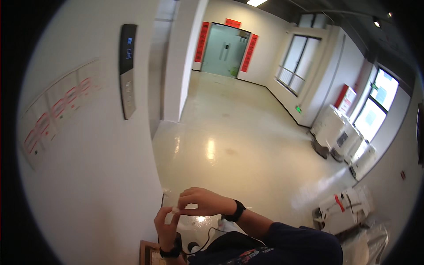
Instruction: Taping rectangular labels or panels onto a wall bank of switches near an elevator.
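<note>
In front of my body, both hands meet at a small whitish object (175, 209), too small and blurred to name. My left hand (166, 228) pinches it between thumb and index finger, with the palm partly turned away. From the right, my right hand (203, 200) reaches across, its thumb and fingertips closed at the same small object. A black band circles each wrist. A thin dark cable (209, 233) runs near the left wrist and across the front of my dark shirt (298, 245).
Close on the left, a white wall carries an elevator call panel (127, 71). Below it stands an open cardboard box (144, 251). White wheeled machines (331, 127) line the right side; another (344, 208) sits nearer. Ahead, glossy floor (232, 132) leads to glass doors (225, 49).
</note>
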{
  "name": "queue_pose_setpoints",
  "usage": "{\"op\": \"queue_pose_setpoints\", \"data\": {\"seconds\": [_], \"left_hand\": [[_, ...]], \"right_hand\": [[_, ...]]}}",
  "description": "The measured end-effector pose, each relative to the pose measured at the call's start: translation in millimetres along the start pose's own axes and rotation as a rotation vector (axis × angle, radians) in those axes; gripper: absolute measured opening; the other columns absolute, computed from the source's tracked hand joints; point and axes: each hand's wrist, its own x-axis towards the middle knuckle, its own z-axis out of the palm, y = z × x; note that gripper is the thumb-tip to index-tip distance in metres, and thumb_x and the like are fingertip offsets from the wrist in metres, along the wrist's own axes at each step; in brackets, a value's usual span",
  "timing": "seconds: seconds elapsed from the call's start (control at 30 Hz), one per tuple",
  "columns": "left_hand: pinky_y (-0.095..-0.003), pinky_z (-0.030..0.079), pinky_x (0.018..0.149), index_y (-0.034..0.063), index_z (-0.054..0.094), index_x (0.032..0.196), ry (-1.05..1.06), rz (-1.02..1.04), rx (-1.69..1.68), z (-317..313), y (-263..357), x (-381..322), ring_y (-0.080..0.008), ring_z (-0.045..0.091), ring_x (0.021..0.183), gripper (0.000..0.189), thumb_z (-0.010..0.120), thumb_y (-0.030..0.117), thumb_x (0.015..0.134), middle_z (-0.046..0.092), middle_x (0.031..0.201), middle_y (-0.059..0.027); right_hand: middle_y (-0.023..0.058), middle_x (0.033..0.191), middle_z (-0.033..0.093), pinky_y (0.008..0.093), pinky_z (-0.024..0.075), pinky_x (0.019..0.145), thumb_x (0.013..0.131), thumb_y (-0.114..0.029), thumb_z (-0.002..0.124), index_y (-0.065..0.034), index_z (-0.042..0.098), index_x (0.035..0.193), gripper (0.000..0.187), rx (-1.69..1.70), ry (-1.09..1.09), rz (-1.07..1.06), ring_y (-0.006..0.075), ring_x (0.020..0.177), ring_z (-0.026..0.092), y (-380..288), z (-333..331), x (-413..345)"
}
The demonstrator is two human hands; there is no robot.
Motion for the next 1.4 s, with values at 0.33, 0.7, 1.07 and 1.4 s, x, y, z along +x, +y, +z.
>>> {"op": "queue_pose_setpoints", "data": {"seconds": [0.33, 0.7, 1.07, 1.4], "left_hand": [[-0.0194, 0.036, 0.053, -0.0012, 0.055, 0.080, -0.033, -0.124, 0.015, 7, -13, -7, -0.0047, 0.047, 0.058, 0.011, 0.060, 0.008, 0.084, 0.054, 0.065, 0.0003], [-0.0265, 0.044, 0.058, -0.0031, 0.063, 0.084, 0.286, -0.125, 0.336, -25, -6, 15, -0.0151, 0.054, 0.060, 0.011, 0.064, 0.007, 0.079, 0.060, 0.069, -0.0094], [-0.0239, 0.045, 0.062, -0.0017, 0.065, 0.092, 0.736, 0.045, 0.429, -64, 53, 19, -0.0128, 0.057, 0.070, 0.013, 0.058, 0.009, 0.087, 0.062, 0.077, -0.0069], [-0.0213, 0.042, 0.062, -0.0010, 0.062, 0.103, 0.965, 0.264, 0.646, -83, 109, 27, -0.0105, 0.051, 0.070, 0.018, 0.058, 0.006, 0.087, 0.054, 0.081, -0.0039]], "right_hand": [[0.0078, 0.071, 0.057, 0.0304, 0.0453, 0.061, 0.078, -0.006, 0.066, -0.0008, 0.057, 0.077, 0.010, 0.162, 0.249, 0.042, 0.0204, 0.066, 0.056, 22, -22, -22], [0.0067, 0.074, 0.062, 0.0257, 0.0457, 0.066, 0.079, -0.005, 0.066, 0.0011, 0.061, 0.080, 0.008, 0.356, 0.424, -0.012, 0.0143, 0.070, 0.058, 76, -56, 16], [0.0020, 0.071, 0.059, 0.0238, 0.0446, 0.068, 0.083, -0.011, 0.064, -0.0007, 0.057, 0.077, 0.013, 0.855, 0.247, -0.127, 0.0096, 0.070, 0.056, 108, -44, 130], [0.0010, 0.069, 0.057, 0.0220, 0.0438, 0.063, 0.083, -0.014, 0.065, -0.0021, 0.055, 0.077, 0.016, 1.114, 0.047, -0.247, 0.0084, 0.066, 0.055, 89, -25, 200]]}}
